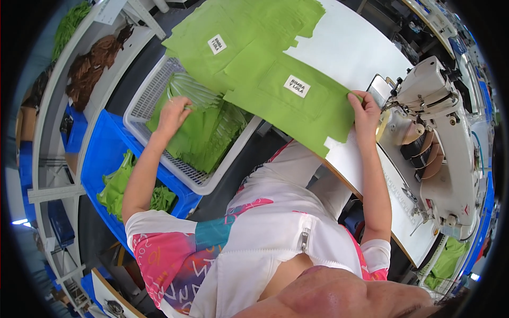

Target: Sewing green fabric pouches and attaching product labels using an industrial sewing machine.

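Observation:
My right hand (366,115) pinches the right edge of a green fabric panel (275,114) with a white label patch, thumb on top. The panel lies over the front edge of the white table. My left hand (174,115) is closed, fingers curled, above a white plastic basket (199,184) that holds green cut pieces (209,135). Whatever its fingertips hold is hidden. Beyond the panel, another green panel (204,53) with a white label patch overlaps it and hangs past the table's left side.
To my right stands a white sewing machine (448,138) beside the white tabletop (350,47). A blue bin (101,153) with bunched green pieces (114,188) sits left of the basket. Further left, a grey shelf rack (63,69) carries brown material (95,66).

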Tool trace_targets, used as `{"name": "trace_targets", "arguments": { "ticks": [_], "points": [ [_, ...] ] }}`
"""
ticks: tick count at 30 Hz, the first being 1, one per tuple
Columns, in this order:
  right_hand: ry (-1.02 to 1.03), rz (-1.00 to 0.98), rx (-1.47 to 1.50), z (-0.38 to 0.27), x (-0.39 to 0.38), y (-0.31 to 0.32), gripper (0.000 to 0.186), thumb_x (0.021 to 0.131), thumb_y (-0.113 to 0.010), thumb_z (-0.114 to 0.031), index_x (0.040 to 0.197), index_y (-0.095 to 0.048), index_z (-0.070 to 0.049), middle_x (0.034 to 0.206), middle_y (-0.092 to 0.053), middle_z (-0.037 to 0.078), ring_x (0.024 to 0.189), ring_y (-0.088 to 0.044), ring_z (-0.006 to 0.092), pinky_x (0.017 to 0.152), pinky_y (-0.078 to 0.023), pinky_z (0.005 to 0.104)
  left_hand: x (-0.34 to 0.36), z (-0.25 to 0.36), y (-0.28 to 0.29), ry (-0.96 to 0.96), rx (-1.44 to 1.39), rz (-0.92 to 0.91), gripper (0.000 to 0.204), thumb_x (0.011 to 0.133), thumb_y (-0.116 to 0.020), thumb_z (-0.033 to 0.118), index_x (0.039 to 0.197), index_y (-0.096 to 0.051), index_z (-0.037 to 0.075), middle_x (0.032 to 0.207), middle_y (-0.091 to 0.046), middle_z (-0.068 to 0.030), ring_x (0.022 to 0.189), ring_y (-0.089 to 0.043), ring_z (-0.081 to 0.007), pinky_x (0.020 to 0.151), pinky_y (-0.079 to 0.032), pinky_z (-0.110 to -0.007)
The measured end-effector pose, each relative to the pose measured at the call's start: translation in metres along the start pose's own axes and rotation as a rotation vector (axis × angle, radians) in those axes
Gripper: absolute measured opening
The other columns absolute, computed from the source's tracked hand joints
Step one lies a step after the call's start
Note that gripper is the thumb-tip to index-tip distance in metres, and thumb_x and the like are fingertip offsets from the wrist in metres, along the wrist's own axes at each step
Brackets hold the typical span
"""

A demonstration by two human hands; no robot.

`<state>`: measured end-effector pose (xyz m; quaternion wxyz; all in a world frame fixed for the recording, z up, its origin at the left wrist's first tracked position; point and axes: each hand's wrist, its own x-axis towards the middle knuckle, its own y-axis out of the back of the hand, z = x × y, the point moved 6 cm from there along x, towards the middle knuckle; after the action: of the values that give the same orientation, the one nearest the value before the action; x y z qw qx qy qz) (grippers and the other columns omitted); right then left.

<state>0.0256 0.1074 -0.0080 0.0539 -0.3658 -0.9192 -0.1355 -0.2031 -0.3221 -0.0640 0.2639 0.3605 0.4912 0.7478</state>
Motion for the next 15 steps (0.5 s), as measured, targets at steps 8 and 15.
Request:
{"name": "trace_targets", "arguments": {
  "ticks": [8, 15],
  "points": [
    [-0.077, 0.032, 0.177, -0.010, -0.007, -0.003, 0.018, 0.087, -0.064, -0.010, 0.099, -0.064, 0.003, 0.082, -0.066, 0.002, 0.070, -0.056, 0.0036, 0.063, -0.043, 0.0166, -0.009, -0.014, 0.005, 0.021, -0.016, -0.043, 0.017, 0.075, -0.072, 0.016, 0.084, -0.067, 0.002, 0.071, -0.065, -0.0095, 0.062, -0.060, -0.0207, 0.058, -0.044, -0.031],
    [-0.010, 0.142, 0.260, -0.013, -0.012, 0.010, 0.018, 0.087, -0.063, -0.010, 0.099, -0.066, 0.002, 0.079, -0.064, -0.001, 0.069, -0.054, 0.0029, 0.062, -0.042, 0.0164, 0.009, 0.044, 0.095, 0.417, -0.456, -0.144, 0.016, 0.077, -0.069, 0.014, 0.086, -0.069, 0.001, 0.071, -0.066, -0.0060, 0.064, -0.059, -0.0102, 0.060, -0.044, -0.023]
  ]
}}
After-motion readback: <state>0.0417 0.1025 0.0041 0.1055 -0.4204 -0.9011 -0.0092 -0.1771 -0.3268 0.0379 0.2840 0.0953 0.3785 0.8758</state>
